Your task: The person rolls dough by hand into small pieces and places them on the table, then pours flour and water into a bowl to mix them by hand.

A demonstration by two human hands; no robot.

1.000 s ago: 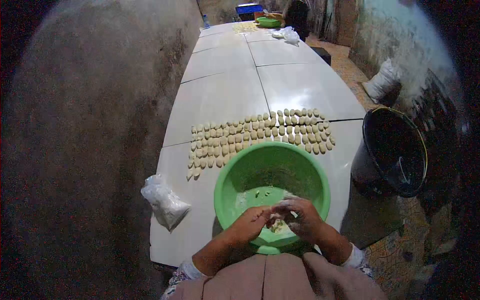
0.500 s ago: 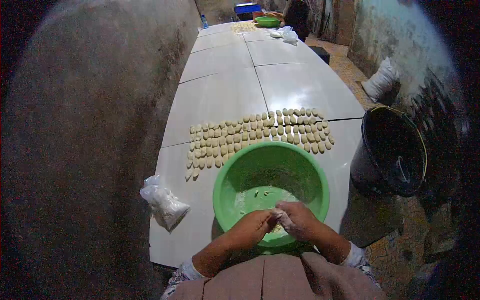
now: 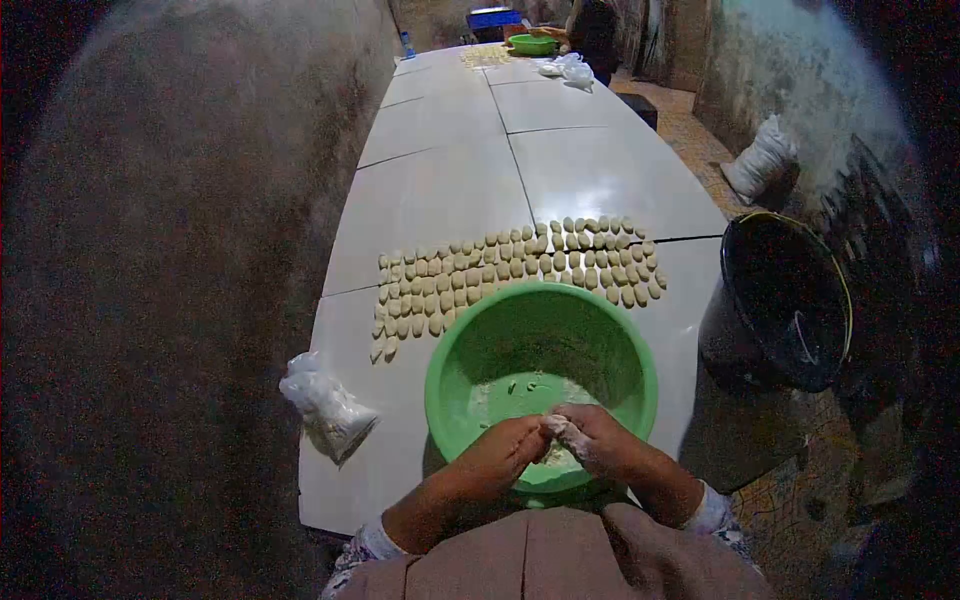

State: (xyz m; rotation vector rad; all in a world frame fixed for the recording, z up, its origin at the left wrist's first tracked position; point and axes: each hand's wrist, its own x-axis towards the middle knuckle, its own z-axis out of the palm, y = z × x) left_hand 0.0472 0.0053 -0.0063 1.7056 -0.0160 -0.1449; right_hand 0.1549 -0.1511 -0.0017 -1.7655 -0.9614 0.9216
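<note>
A: In the head view, what are the 2 hands doing?

B: The left hand [image 3: 500,452] and right hand [image 3: 600,440] meet with curled fingers above the near part of a green bowl [image 3: 433,390], towards its 6 o'clock. White shows where they meet; whether they grip a lump or merely have pale, coated fingers, B cannot tell.

A: And inside the bowl?

B: A few small bits [image 3: 532,386] and pale smears lie on the bottom; some of it is hidden beneath the hands.

A: Where are the pale lumps [image 3: 516,268], reading the clock from the bowl, with 12 away from the person?

B: They lie in rows on the white table [image 3: 430,190], from about 10 round to 1 o'clock, the nearest just beside the rim.

A: What else surrounds it?

B: A clear bag [image 3: 335,412] of white stuff at 9, by the table's edge; a black bucket [image 3: 735,345] between 2 and 3; a white sack [image 3: 760,160] between 1 and 2, against the wall. Well off near 12 are another green bowl [image 3: 533,45], a plastic bag [image 3: 572,70] and a person in dark clothes [image 3: 593,35].
</note>
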